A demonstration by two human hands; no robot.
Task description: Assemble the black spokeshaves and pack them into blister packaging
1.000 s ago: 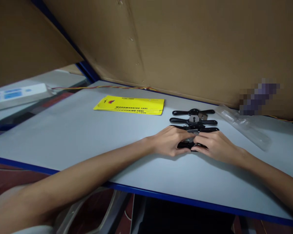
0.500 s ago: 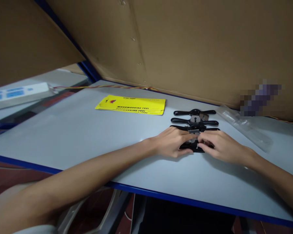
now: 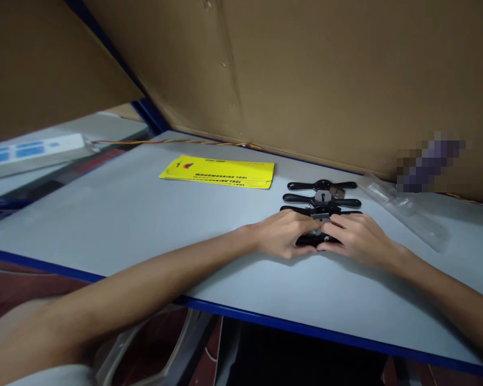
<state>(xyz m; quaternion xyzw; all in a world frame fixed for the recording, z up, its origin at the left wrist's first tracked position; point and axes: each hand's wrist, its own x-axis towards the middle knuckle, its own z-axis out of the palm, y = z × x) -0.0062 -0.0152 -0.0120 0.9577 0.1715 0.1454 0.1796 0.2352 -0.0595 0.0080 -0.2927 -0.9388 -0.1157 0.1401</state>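
Both my hands rest on the grey table [image 3: 145, 225], closed over a black two-handled tool [image 3: 314, 240] that lies flat between them. My left hand [image 3: 279, 232] grips its left side, fingers curled. My right hand [image 3: 352, 236] grips its right side, fingertips pinching at the small metal piece in the tool's middle. Just beyond my fingers lie three more of the same black tools in a row, the farthest [image 3: 322, 185], the middle one [image 3: 322, 200] and the nearest [image 3: 321, 212], partly hidden by my hands.
A yellow packaging card [image 3: 219, 172] lies flat at the back middle. Clear plastic blister packaging [image 3: 406, 212] lies at the right. Cardboard walls [image 3: 306, 80] close off the back. A twisted red-yellow wire [image 3: 165, 142] runs along the back edge. The table's blue front edge [image 3: 265, 321] is near me.
My right hand drew slightly right half a second ago, then came back in against my left over the tool. The other tools have not moved.
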